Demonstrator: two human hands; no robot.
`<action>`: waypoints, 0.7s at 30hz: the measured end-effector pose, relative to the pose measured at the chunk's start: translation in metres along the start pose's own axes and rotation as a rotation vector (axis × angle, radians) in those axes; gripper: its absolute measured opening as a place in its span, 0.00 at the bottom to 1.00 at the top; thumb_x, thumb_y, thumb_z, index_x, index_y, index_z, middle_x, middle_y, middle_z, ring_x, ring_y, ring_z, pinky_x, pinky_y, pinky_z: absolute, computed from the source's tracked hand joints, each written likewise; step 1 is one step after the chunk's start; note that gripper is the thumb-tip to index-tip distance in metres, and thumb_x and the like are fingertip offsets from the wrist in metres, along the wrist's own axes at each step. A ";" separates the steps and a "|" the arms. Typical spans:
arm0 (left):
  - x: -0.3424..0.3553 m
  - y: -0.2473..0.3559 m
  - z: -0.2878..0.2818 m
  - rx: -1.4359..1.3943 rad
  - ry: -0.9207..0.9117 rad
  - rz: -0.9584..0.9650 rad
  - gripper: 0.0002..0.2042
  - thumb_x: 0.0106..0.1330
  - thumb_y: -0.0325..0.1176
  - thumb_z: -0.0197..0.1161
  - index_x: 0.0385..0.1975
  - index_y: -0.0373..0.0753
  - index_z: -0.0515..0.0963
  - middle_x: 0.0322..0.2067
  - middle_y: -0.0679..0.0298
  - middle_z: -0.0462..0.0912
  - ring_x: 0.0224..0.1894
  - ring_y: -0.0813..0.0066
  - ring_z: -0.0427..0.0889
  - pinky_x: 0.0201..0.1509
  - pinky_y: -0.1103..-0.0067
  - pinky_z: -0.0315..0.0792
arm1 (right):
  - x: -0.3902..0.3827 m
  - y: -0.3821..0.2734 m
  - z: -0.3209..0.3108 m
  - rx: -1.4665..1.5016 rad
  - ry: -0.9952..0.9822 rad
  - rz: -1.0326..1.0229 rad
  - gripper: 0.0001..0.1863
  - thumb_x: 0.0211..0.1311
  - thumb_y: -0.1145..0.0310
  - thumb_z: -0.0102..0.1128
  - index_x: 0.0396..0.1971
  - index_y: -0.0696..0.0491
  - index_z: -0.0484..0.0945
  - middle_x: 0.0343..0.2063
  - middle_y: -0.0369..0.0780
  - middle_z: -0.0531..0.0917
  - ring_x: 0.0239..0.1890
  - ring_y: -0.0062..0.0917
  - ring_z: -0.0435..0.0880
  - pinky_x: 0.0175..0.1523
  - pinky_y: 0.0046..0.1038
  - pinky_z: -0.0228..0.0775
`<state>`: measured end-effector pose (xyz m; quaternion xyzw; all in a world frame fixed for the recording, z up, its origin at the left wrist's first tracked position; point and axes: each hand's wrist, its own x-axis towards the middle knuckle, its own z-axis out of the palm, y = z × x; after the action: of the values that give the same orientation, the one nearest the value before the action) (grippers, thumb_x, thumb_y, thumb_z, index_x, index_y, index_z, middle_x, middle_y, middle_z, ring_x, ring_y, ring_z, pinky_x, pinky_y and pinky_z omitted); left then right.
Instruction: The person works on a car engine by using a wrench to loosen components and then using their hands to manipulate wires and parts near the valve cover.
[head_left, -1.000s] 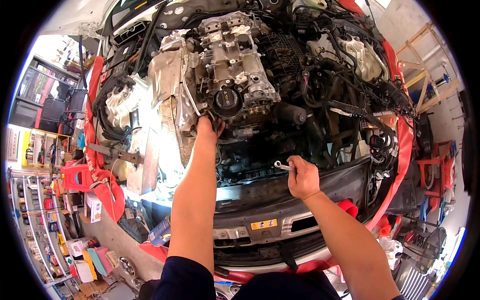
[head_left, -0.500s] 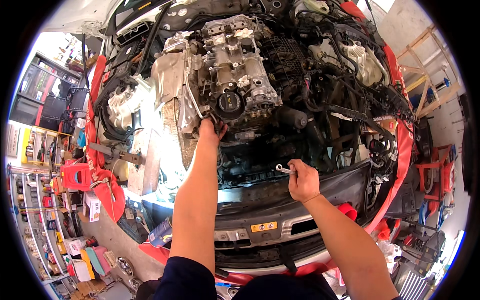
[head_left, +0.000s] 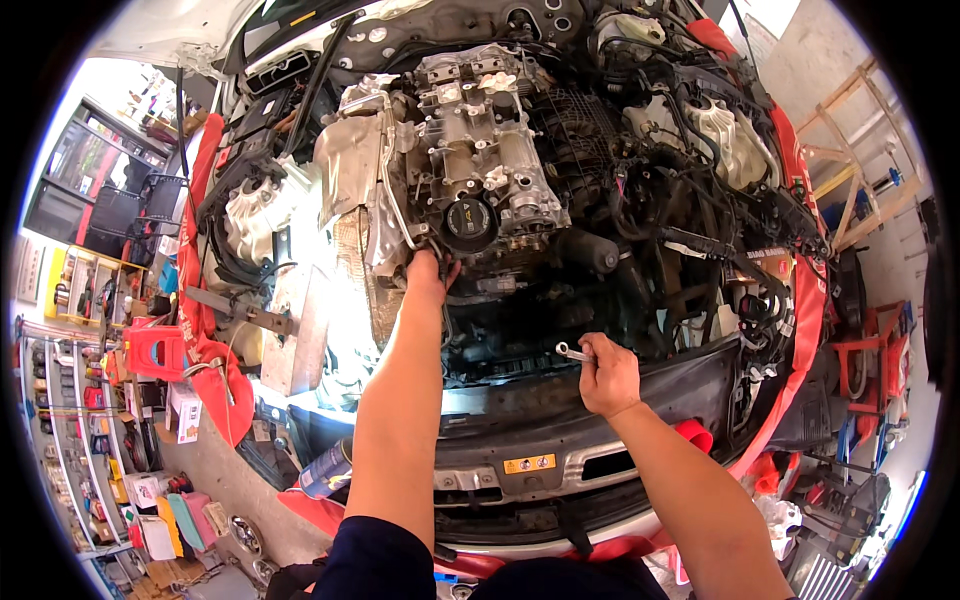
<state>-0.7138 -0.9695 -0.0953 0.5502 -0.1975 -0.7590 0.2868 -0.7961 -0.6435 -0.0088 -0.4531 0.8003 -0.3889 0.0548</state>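
My right hand [head_left: 612, 376] is closed around a small silver wrench [head_left: 572, 352] above the front crossmember. The wrench's ring end sticks out to the left. My left hand [head_left: 430, 280] reaches into the front of the engine [head_left: 480, 150], next to the lower end of a thin metal pipe [head_left: 389, 180] and just below and left of the black round oil filler cap [head_left: 469, 222]. Most of its fingers are hidden among the engine parts, so what they touch cannot be made out. The engine's top is bare, showing light metal castings.
Red covers [head_left: 798, 170] drape both fenders. A metal heat shield [head_left: 348, 165] stands left of the engine. Hoses and wiring [head_left: 690, 240] crowd the right side. A blue spray can [head_left: 325, 470] rests at the front left. Shelves with parts [head_left: 70, 440] stand at far left.
The view has shifted slightly, so the engine sits a little lower and further right. My right hand has turned a little with the wrench; my left hand stays at the same spot.
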 end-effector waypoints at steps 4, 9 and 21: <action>0.005 0.001 -0.003 0.026 0.057 -0.007 0.05 0.67 0.34 0.52 0.34 0.43 0.75 0.27 0.67 0.77 0.28 0.76 0.77 0.32 0.74 0.81 | 0.000 -0.003 0.000 0.004 -0.024 0.021 0.07 0.53 0.77 0.53 0.34 0.52 0.72 0.24 0.45 0.79 0.26 0.44 0.79 0.31 0.39 0.71; 0.017 0.002 -0.011 -0.011 -0.024 -0.042 0.06 0.66 0.34 0.52 0.36 0.44 0.75 0.29 0.67 0.77 0.29 0.74 0.76 0.36 0.71 0.79 | 0.001 -0.002 0.000 -0.003 -0.015 0.010 0.08 0.53 0.77 0.53 0.34 0.52 0.72 0.24 0.44 0.79 0.26 0.44 0.79 0.31 0.39 0.71; 0.004 0.006 -0.007 0.023 -0.003 -0.034 0.06 0.67 0.34 0.50 0.35 0.44 0.74 0.30 0.67 0.77 0.29 0.74 0.76 0.36 0.72 0.79 | 0.001 -0.003 0.001 0.007 0.004 0.000 0.07 0.53 0.76 0.53 0.33 0.52 0.72 0.24 0.43 0.79 0.26 0.43 0.79 0.30 0.39 0.71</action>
<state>-0.7073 -0.9762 -0.0968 0.5555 -0.1973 -0.7622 0.2675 -0.7940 -0.6456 -0.0074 -0.4521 0.7991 -0.3924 0.0548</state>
